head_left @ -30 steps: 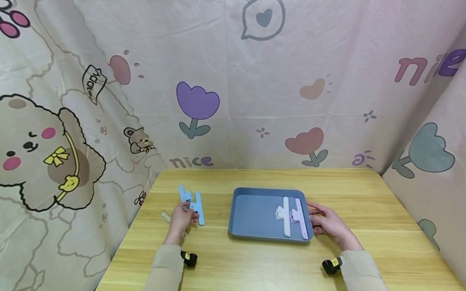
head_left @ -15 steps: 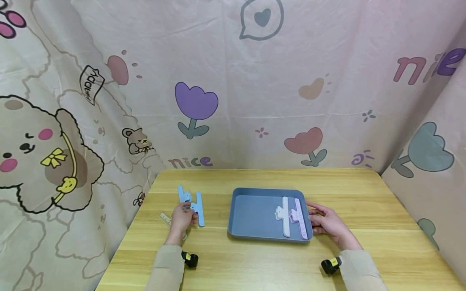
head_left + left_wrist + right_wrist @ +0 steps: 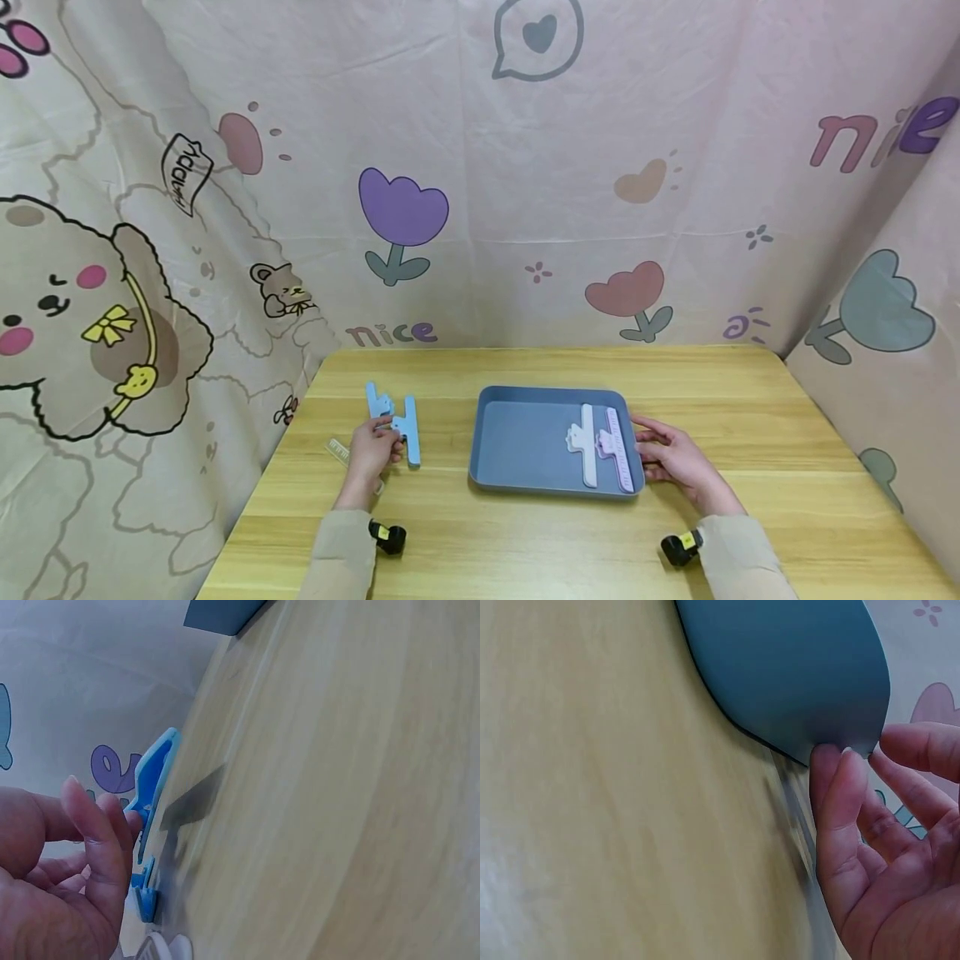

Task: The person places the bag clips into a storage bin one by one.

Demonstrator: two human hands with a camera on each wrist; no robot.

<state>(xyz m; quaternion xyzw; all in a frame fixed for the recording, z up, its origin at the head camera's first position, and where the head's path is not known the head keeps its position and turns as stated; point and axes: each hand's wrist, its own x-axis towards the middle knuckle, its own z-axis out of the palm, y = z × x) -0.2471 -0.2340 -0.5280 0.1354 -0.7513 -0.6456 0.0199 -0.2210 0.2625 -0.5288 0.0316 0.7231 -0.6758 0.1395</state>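
Observation:
My left hand [image 3: 373,454] pinches a light blue wide-jawed clip [image 3: 411,433] by its handle end. In the left wrist view this clip [image 3: 155,776] stands off the tabletop and casts a shadow beside it. Just behind lies a second blue clip [image 3: 375,402], partly covered by the first and the fingers. Under the left wrist, a pale clear clip with ruler marks [image 3: 337,450] is mostly hidden. My right hand [image 3: 678,462] rests its fingertips against the outer right wall of a blue-grey tray [image 3: 525,490]; the right wrist view shows fingers [image 3: 838,787] touching that wall.
Inside the tray, toward its right side, a white clip [image 3: 588,450] and a lilac clip [image 3: 618,454] lie side by side. The wooden table [image 3: 465,550] meets a printed curtain [image 3: 510,167] along its back and left edges.
The blue clip in my left hand has shifted slightly and turned a little more upright. My right hand and the tray hold their places; the head view has drifted slightly.

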